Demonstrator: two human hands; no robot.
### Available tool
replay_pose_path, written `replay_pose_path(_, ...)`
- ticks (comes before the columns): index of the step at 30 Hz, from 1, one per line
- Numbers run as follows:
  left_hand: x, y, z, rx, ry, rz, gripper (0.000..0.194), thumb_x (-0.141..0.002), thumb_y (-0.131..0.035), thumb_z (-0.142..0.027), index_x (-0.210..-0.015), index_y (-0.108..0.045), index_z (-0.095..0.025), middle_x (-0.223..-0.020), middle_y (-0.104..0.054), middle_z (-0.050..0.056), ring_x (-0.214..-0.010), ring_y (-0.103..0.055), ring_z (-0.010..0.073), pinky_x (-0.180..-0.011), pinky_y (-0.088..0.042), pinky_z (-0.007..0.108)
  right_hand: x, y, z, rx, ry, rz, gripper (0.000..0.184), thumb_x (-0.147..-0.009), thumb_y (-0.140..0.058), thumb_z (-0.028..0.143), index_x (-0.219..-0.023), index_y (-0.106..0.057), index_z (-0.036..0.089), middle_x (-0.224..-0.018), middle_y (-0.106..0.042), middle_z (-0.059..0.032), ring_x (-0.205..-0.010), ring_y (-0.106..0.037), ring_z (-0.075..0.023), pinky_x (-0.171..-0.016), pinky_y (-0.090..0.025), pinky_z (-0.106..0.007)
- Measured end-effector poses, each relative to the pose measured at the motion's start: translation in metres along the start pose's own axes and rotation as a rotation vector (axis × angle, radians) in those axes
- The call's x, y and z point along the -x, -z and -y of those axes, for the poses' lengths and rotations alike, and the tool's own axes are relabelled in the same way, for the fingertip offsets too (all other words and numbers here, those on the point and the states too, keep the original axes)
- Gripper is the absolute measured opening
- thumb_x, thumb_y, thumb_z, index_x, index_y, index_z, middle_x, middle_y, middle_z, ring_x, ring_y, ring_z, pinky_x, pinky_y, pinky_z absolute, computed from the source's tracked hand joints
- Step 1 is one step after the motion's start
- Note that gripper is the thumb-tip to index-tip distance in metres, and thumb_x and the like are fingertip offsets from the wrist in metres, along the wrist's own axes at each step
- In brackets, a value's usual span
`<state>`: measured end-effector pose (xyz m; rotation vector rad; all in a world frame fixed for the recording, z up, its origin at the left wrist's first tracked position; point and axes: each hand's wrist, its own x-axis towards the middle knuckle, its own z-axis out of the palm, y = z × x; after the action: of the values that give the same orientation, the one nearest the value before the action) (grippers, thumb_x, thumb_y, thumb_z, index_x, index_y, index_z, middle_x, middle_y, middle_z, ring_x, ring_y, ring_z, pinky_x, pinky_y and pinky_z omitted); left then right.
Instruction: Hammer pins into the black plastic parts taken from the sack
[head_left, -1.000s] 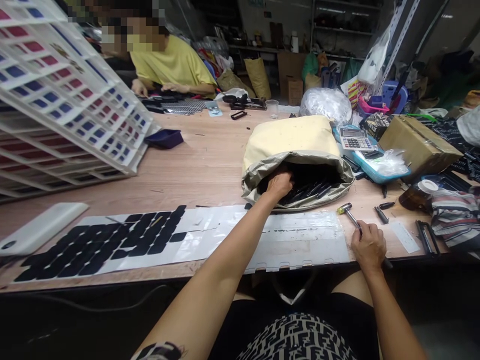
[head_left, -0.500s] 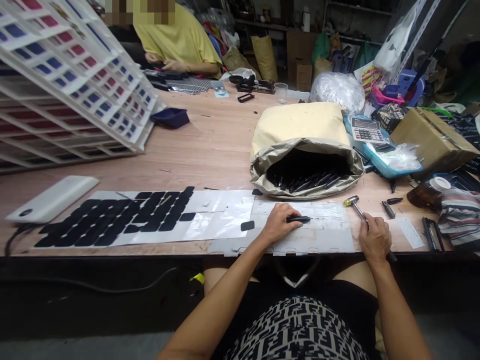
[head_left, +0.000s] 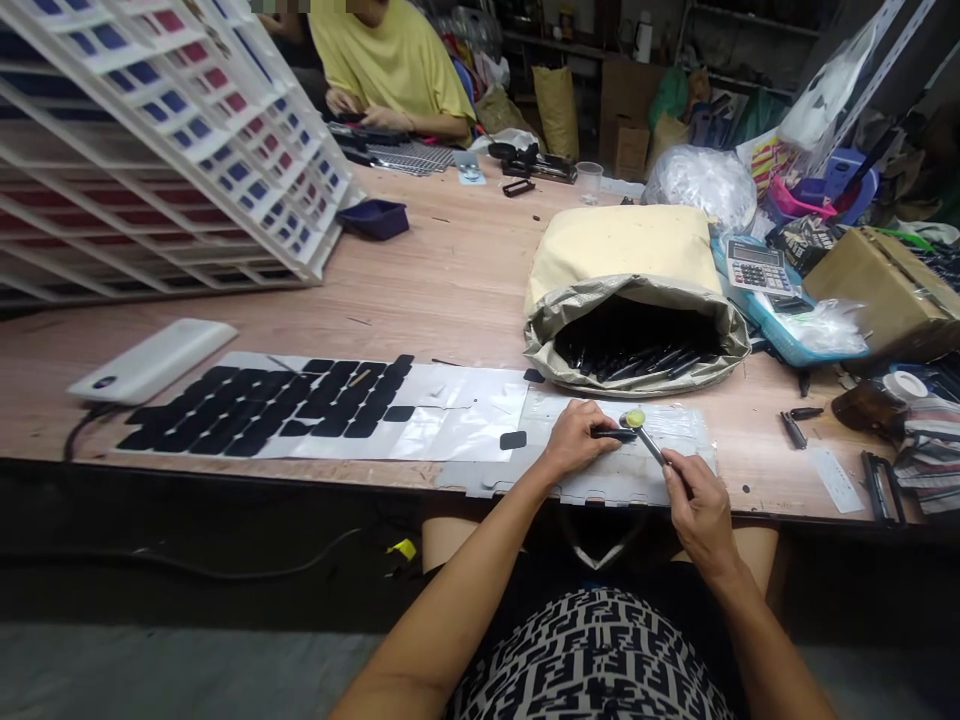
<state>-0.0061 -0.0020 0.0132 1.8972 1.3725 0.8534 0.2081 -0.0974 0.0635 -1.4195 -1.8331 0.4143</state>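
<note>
My left hand (head_left: 576,438) pinches a slim black piece (head_left: 616,434) low over the pale mat (head_left: 540,478) at the table's front edge. A small hammer (head_left: 651,442) with a yellowish face and metal shaft is gripped in my right hand (head_left: 701,505). Its head is at the tip of the black piece; whether they touch I cannot tell. Just beyond both hands lies a cream sack (head_left: 622,245), its mouth facing me, with many slim black pieces (head_left: 637,358) inside.
Left of the mat, a white sheet (head_left: 457,400) carries rows of black rounded patches (head_left: 255,400). A white device (head_left: 154,360) and a tilted white basket (head_left: 322,255) stand farther left. At right are a calculator (head_left: 757,268), cardboard box (head_left: 877,290) and brown jar (head_left: 870,408). A person in yellow (head_left: 397,70) sits opposite.
My left hand came out of the sack with a black piece and brought it to the mat. My right hand moved the hammer leftward to that piece. The view shifted too.
</note>
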Motion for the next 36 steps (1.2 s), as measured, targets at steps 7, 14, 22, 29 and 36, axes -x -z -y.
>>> replay_pose_path(7, 0.0, -0.001, -0.001, 0.003, 0.014, -0.021, 0.018, -0.071, -0.083, -0.027, -0.088, -0.078, -0.025, -0.083, -0.064, 0.002, -0.094, -0.052, 0.0219, -0.083, -0.044, 0.035, 0.0, -0.005, -0.003, 0.102, 0.019, 0.042, 0.028, -0.099, -0.047, 0.026, -0.118, -0.067, 0.024, -0.097, -0.069, -0.0054, -0.092, -0.066, -0.0174, -0.085, -0.053, -0.031)
replay_pose_path(14, 0.0, 0.0, -0.002, 0.0, 0.011, -0.016, 0.018, -0.07, -0.083, -0.027, -0.087, -0.078, -0.024, -0.081, -0.063, 0.002, -0.094, -0.052, 0.0225, -0.084, -0.044, 0.036, 0.002, 0.004, -0.005, 0.112, -0.016, 0.015, 0.027, -0.098, -0.048, 0.027, -0.117, -0.068, 0.023, -0.1, -0.069, -0.0055, -0.094, -0.066, -0.0175, -0.087, -0.052, -0.031)
replay_pose_path(22, 0.002, 0.001, -0.005, 0.007, 0.014, 0.001, 0.015, -0.074, -0.079, -0.029, -0.088, -0.077, -0.024, -0.084, -0.064, 0.003, -0.096, -0.052, 0.0242, -0.083, -0.045, 0.037, -0.013, 0.025, -0.051, 0.348, -0.072, -0.184, 0.03, -0.096, -0.049, 0.034, -0.112, -0.071, 0.02, -0.099, -0.07, -0.0087, -0.094, -0.062, -0.0209, -0.085, -0.048, -0.033)
replay_pose_path(29, 0.0, 0.005, -0.008, -0.015, -0.024, -0.001, 0.014, -0.081, -0.073, -0.03, -0.092, -0.074, -0.022, -0.086, -0.064, 0.004, -0.096, -0.052, 0.0241, -0.089, -0.043, 0.039, -0.028, 0.041, -0.108, 0.738, -0.11, -0.286, 0.028, -0.091, -0.052, 0.029, -0.106, -0.074, 0.02, -0.088, -0.064, -0.0079, -0.082, -0.048, -0.0207, -0.074, -0.034, -0.032)
replay_pose_path(36, 0.054, 0.015, -0.036, 0.309, -0.098, 0.208, 0.026, -0.093, -0.054, -0.036, -0.107, -0.069, -0.019, -0.1, -0.069, 0.007, -0.091, -0.062, 0.0201, -0.084, -0.049, 0.033, -0.025, 0.038, -0.104, 0.794, -0.115, -0.278, 0.027, -0.091, -0.053, 0.028, -0.109, -0.072, 0.02, -0.089, -0.062, -0.0069, -0.08, -0.045, -0.0189, -0.07, -0.03, -0.032)
